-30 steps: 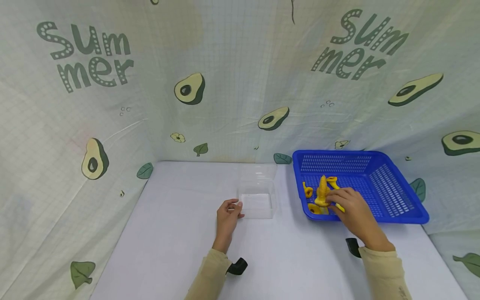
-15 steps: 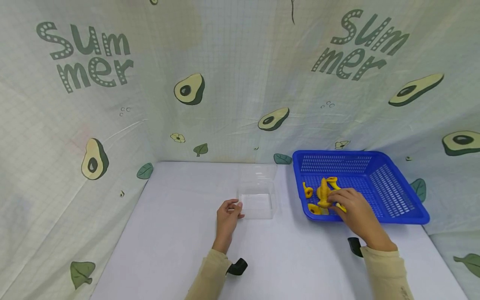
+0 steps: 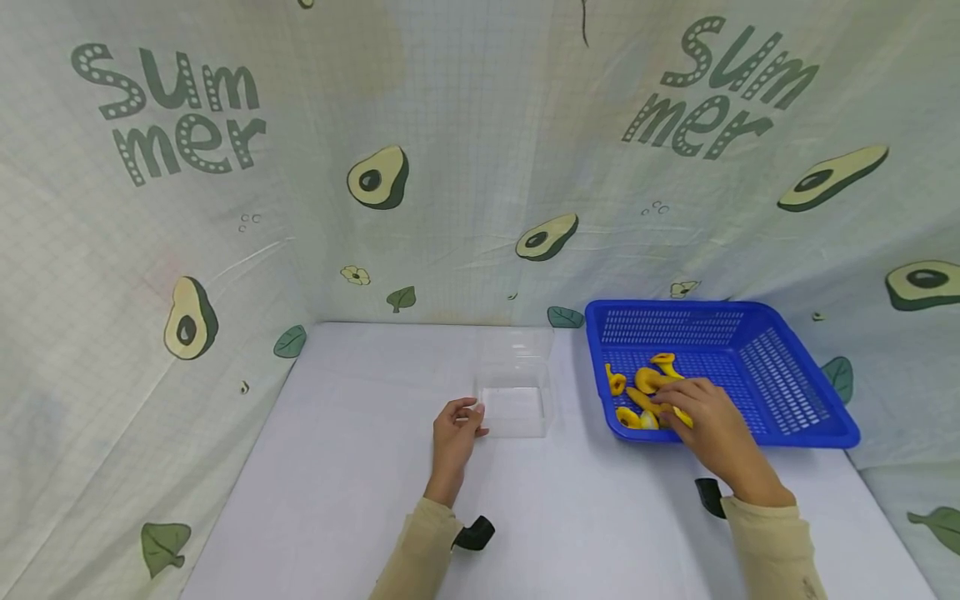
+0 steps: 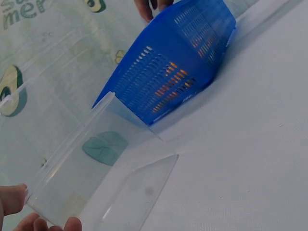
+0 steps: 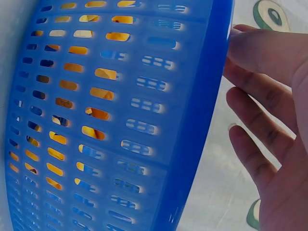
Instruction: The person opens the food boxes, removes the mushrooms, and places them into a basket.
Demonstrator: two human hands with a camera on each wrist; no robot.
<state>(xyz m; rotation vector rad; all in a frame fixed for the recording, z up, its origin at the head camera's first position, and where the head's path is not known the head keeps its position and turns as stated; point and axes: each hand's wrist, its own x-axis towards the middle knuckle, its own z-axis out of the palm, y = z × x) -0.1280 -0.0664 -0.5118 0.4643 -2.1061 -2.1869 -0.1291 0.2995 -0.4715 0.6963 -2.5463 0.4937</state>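
Observation:
My left hand [image 3: 455, 425] pinches the near-left rim of a clear plastic box [image 3: 513, 417]; in the left wrist view the thumb [image 4: 13, 198] and fingertips lie at the box's edge. Its hinged lid [image 3: 515, 343] lies folded back at the far side. Inside the blue basket [image 3: 787, 375], at its near-left corner, my right hand [image 3: 708, 425] has its fingertips on a yellow mushroom-like piece [image 3: 641, 398], apparently pinching its near end. In the right wrist view the basket rim hides the tips of that hand's [image 5: 274, 91] thumb and index finger.
Several other yellow trumpet-shaped pieces [image 3: 617, 383] lie in the basket's left part, along with a small pale piece [image 3: 648, 420]. A white cloth covers the table [image 3: 360, 450]. A printed curtain [image 3: 450, 167] hangs behind. Black camera mounts [image 3: 475, 533] sit at both wrists.
The yellow piece at my right fingertips stood upright before and now lies tilted down to the left, uncovering other pieces. The right hand shifted only slightly. My left hand stayed on the box.

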